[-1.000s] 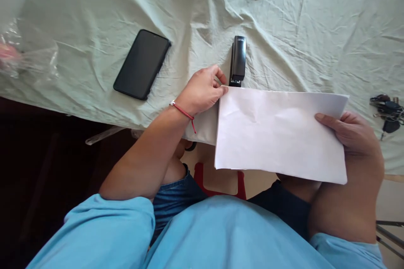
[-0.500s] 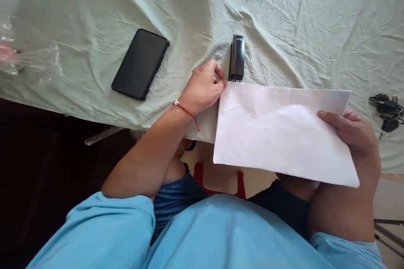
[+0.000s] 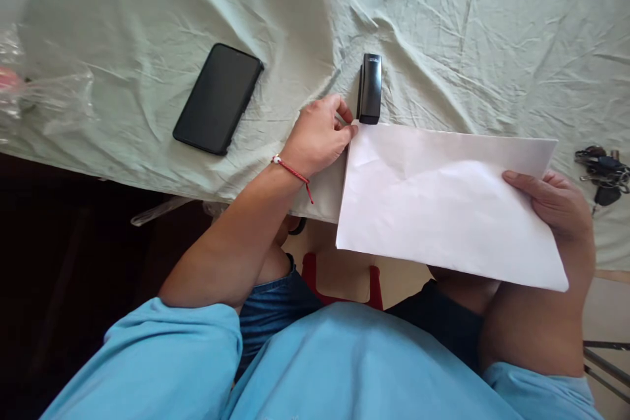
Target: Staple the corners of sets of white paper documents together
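White paper sheets (image 3: 443,203) lie across the table's front edge, their near side hanging over it. At their upper left corner, my left hand (image 3: 322,131) pinches the paper between thumb and fingers. My right hand (image 3: 558,203) grips the right side, thumb on top and fingers underneath, mostly hidden. A black stapler (image 3: 371,88) lies on the cloth just beyond the paper's top edge, close to my left fingertips. The paper's edge meets the stapler's near end, and whether it sits between the jaws I cannot tell.
A black smartphone (image 3: 219,98) lies on the pale green tablecloth (image 3: 295,6), left of my left hand. Clear plastic wrapping (image 3: 54,92) is at the far left. A bunch of keys (image 3: 605,170) lies at the right edge. Below the table shows a red stool (image 3: 375,285).
Both hands have shifted the paper slightly to the right and away from me, so its top edge now reaches the stapler's near end. The stapler and phone have stayed in place.
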`<state>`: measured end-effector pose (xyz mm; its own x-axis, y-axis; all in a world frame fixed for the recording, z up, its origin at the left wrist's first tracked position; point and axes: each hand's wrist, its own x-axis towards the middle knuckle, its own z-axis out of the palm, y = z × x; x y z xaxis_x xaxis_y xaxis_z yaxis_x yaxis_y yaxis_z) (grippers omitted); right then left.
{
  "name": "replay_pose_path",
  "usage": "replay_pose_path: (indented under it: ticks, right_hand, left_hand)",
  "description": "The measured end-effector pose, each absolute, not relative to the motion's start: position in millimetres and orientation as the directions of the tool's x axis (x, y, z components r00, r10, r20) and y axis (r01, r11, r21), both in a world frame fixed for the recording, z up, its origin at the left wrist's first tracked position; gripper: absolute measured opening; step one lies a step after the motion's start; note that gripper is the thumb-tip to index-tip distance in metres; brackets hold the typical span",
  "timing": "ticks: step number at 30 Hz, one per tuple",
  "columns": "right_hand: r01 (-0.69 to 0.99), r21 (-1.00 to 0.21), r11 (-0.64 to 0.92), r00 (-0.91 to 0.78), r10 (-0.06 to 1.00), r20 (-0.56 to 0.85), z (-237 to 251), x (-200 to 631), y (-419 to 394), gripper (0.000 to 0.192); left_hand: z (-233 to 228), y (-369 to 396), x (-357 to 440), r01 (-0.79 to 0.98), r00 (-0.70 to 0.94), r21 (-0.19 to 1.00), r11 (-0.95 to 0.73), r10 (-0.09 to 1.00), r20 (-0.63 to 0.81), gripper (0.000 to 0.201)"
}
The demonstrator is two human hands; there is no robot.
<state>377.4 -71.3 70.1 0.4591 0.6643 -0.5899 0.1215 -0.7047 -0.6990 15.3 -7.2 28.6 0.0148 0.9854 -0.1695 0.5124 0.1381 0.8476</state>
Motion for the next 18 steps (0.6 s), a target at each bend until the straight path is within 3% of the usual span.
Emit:
replay_pose_path:
  ticks: [7,10,14,18]
  right_hand:
    - [0.107,-0.710,-0.696,0.472,0.664,-0.579,70,372,-71,0.056]
    - [0.102,-0.715,-0.692,0.480,0.664,-0.574,71,372,-70,0.055]
    - [0.098,-0.704,-0.703,0.486,0.651,-0.583,71,373,-70,0.052]
    - [0.098,-0.708,-0.700,0.493,0.652,-0.576,71,375,-70,0.051]
  left_hand:
    - [19,-5,17,0.547,-0.035,0.831,0.097,0.995,-0.093,0.032]
    - [15,-5,15,0.572,-0.050,0.816,-0.085,0.989,0.138,0.041]
    - [10,-7,10,0.570,0.162,0.652,-0.500,0.846,0.508,0.051]
    - [8,-11,10,0.503,0.223,0.702,-0.504,0.860,0.459,0.046]
